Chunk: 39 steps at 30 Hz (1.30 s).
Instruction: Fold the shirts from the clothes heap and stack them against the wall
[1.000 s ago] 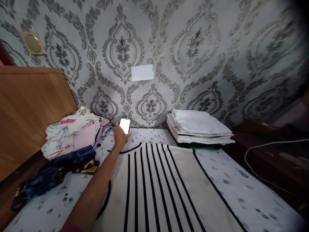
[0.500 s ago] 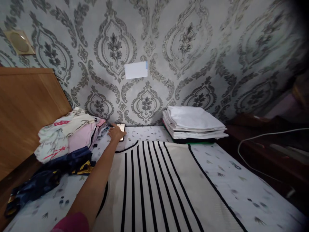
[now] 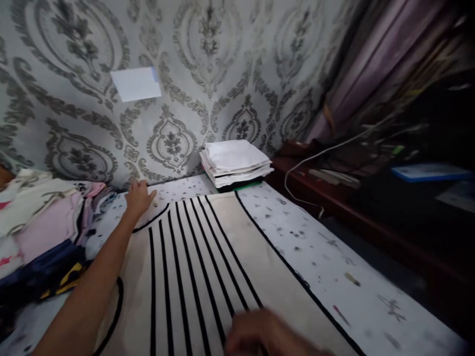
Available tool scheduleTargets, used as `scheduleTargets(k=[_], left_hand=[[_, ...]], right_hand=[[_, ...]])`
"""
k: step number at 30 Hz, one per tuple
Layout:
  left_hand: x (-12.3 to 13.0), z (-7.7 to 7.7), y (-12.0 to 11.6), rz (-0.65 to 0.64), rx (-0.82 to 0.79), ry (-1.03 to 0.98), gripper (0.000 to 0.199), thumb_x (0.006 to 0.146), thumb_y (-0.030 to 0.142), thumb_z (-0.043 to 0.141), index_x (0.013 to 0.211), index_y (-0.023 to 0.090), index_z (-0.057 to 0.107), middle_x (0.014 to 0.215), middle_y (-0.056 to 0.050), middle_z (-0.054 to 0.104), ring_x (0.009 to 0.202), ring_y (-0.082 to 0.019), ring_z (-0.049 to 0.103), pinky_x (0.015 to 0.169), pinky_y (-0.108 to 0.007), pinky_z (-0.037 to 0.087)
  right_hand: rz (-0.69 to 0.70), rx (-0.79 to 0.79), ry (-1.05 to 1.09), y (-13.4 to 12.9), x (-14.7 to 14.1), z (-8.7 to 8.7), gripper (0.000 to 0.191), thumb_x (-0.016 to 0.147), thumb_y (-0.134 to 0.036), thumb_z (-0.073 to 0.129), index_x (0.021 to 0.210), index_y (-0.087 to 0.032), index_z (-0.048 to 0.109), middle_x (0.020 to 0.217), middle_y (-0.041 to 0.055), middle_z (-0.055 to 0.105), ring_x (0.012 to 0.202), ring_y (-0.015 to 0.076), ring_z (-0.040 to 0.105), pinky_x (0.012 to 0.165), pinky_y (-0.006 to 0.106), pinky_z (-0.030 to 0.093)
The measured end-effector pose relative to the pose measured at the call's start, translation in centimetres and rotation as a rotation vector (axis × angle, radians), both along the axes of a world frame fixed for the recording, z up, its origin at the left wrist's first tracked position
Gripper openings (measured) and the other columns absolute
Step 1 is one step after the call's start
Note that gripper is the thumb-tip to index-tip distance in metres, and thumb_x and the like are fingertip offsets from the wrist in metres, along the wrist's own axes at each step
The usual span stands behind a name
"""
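A cream sleeveless knit top [image 3: 274, 237] with black stripes and black edging lies spread flat on the bed. My left hand [image 3: 138, 200] rests past its curved neckline, near the wall, with thumb and fingers apart. No phone shows at that spot now; the hand may cover it. My right hand [image 3: 263, 331] is low in the picture over the striped part of the top, blurred and partly cut off. Its fingers look curled, but whether they grip the fabric cannot be made out.
A stack of folded white clothes [image 3: 237, 160] stands by the wall. Folded pink and printed clothes [image 3: 48, 207] sit at the left, with a dark blue garment [image 3: 44, 272] in front. Beyond the bed's right edge are a dark red wooden surface [image 3: 297, 173] and a white cable [image 3: 326, 148].
The view has swung right. My right hand has come into the picture over the top. My left hand stays by the wall; the phone seen under it earlier is out of sight.
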<state>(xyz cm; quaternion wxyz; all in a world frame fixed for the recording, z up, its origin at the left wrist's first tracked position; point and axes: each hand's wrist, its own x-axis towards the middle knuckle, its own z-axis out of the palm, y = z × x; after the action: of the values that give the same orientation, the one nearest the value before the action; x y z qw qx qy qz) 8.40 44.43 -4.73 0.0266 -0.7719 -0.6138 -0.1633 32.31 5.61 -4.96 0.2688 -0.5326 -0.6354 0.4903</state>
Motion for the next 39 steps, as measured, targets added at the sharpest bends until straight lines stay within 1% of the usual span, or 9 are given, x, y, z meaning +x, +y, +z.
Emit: scheduleTargets(k=[4,7,12,16,21,26,30,33,39], left_hand=[[3.2,-0.7,-0.8,-0.436,-0.232,0.025,0.041,0.093,0.041,0.041,0.118,0.015,0.060,0.110,-0.012,0.067,0.102,-0.024,0.064,0.092,-0.035,0.050],[5.3,-1.6,-1.6,-0.453,-0.251,0.058,0.041,0.088,0.043,0.050,0.117,0.018,0.062,0.111,-0.011,0.067,0.102,-0.024,0.064,0.089,-0.034,0.050],[5.9,-1.9,-2.5,-0.418,-0.248,0.111,0.030,0.081,0.033,0.058,0.108,0.020,0.064,0.106,-0.010,0.068,0.100,-0.027,0.065,0.085,-0.036,0.049],[4.9,-0.6,-3.8,-0.456,-0.223,0.117,0.017,0.082,0.025,0.053,0.096,0.021,0.063,0.100,-0.007,0.067,0.101,-0.025,0.063,0.089,-0.034,0.047],[3.9,1.7,-8.5,-0.554,-0.070,0.035,0.013,0.088,0.027,0.047,0.096,0.024,0.057,0.097,-0.005,0.064,0.094,-0.024,0.061,0.083,-0.034,0.047],[3.0,1.5,-15.6,-0.536,-0.067,0.084,0.015,0.093,0.025,0.043,0.099,0.025,0.057,0.106,-0.006,0.064,0.101,-0.024,0.059,0.082,-0.034,0.047],[1.5,0.1,-19.5,-0.619,-0.175,0.150,0.017,0.094,0.027,0.046,0.103,0.024,0.060,0.106,-0.007,0.064,0.103,-0.024,0.058,0.089,-0.035,0.047],[-1.3,0.0,-19.6,-0.638,-0.161,0.151,0.023,0.094,0.030,0.048,0.112,0.023,0.060,0.111,-0.009,0.064,0.108,-0.026,0.057,0.094,-0.038,0.046],[-9.7,1.7,-16.6,-0.323,-0.061,0.229,0.042,0.081,0.017,0.050,0.122,0.019,0.060,0.122,-0.013,0.062,0.118,-0.032,0.053,0.098,-0.047,0.045]], right_hand=[[-0.311,0.264,-0.179,10.2,6.1,1.9,0.020,0.092,-0.032,0.055,0.098,-0.023,0.072,0.094,0.0058,0.070,0.083,0.0194,0.066,0.074,0.032,0.053],[-0.646,0.225,-0.454,17.9,9.8,1.7,0.023,0.086,-0.020,0.059,0.106,-0.019,0.070,0.105,0.0098,0.070,0.093,0.0216,0.065,0.081,0.031,0.051],[-0.773,0.184,-0.443,24.1,12.1,-1.3,0.017,0.071,-0.014,0.067,0.088,-0.017,0.069,0.102,0.0105,0.070,0.105,0.0277,0.063,0.084,0.033,0.049],[-0.803,0.205,-0.286,24.7,13.1,-3.2,0.009,0.068,-0.014,0.065,0.072,-0.021,0.059,0.075,0.0012,0.066,0.079,0.0198,0.065,0.066,0.026,0.049],[-0.763,0.234,-0.006,23.4,14.0,-2.9,0.015,0.069,-0.020,0.064,0.073,-0.023,0.049,0.056,-0.0056,0.055,0.048,0.0137,0.057,0.046,0.024,0.047],[-0.598,0.332,0.151,19.8,14.3,-2.6,0.018,0.063,-0.019,0.068,0.070,-0.022,0.051,0.070,-0.0010,0.068,0.069,0.0177,0.069,0.065,0.029,0.058],[-0.397,0.447,-0.116,16.1,14.8,-3.7,0.010,0.068,-0.015,0.060,0.076,-0.021,0.063,0.093,0.0041,0.076,0.092,0.0223,0.071,0.086,0.036,0.056],[-0.332,0.500,-0.324,14.3,14.9,-4.2,0.021,0.075,-0.017,0.054,0.090,-0.022,0.068,0.108,0.0060,0.075,0.100,0.0238,0.070,0.091,0.038,0.054],[-0.242,0.598,-0.581,13.7,14.5,-3.9,0.034,0.080,-0.020,0.054,0.110,-0.023,0.069,0.115,0.0077,0.073,0.099,0.0255,0.070,0.089,0.038,0.055]])
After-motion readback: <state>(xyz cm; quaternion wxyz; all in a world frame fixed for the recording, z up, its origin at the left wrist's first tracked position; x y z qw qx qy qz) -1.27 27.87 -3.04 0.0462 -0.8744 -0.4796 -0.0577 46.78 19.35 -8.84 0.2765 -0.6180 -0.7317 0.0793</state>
